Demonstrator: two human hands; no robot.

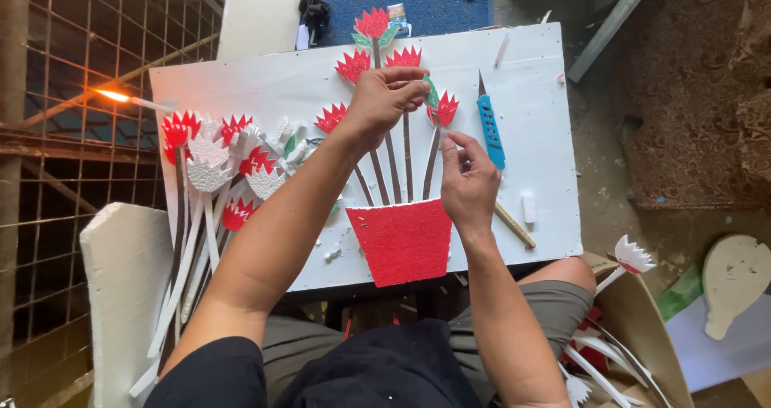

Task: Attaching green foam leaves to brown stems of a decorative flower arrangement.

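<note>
A white foam board [530, 135] lies across the person's lap, filling the middle of the frame. On it stands a red glittery pot cutout [403, 241] with dark stems rising to red spiky flower cutouts.

The left hand [384, 103], reaching in from the lower left, sits just above centre; its fingers [414, 87] are pressed together, pinching a small green leaf piece [431, 93] right beside the rightmost red flower [444, 108]. The leaf shows only as a sliver at the fingertips, touching the flower's left edge.

The right hand [470, 183] rests below that flower, right of the stems. Its thumb and forefinger are closed near the flower's stem [432, 163], though whether they grip the stem itself cannot be told.

A blue craft knife [490, 127] lies just right of the right hand, a pencil [514, 225] below it. A heap of spare red and white flowers [217, 175] lies at the board's left edge.
</note>
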